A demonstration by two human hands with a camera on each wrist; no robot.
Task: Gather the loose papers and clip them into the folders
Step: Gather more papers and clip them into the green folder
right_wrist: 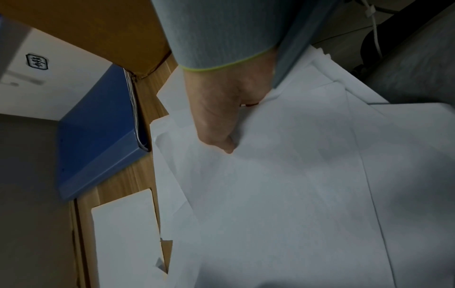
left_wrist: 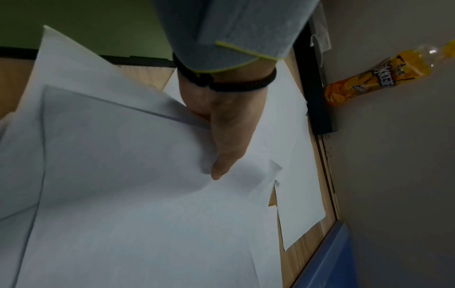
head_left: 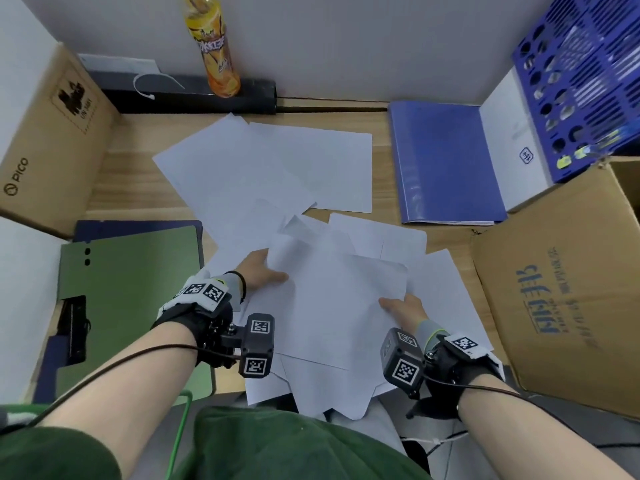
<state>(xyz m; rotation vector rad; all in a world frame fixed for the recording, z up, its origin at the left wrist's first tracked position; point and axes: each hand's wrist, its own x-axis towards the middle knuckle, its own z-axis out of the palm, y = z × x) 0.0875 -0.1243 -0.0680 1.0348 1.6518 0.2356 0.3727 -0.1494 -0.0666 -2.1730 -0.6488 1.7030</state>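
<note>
Both hands grip the papers [head_left: 332, 299] between them: left hand [head_left: 261, 271] at one edge, right hand [head_left: 403, 306] opposite, above the desk [head_left: 138, 174].

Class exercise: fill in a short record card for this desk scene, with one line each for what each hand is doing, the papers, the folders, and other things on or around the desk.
Left hand: left hand grips the left edge of the held sheets, thumb on top.
Right hand: right hand grips their right edge.
Papers: more loose sheets lie spread on the wooden desk.
Folders: green folder lies open at the left; blue folder lies shut at the far right.
Others: orange bottle, cardboard boxes, blue basket.
</note>
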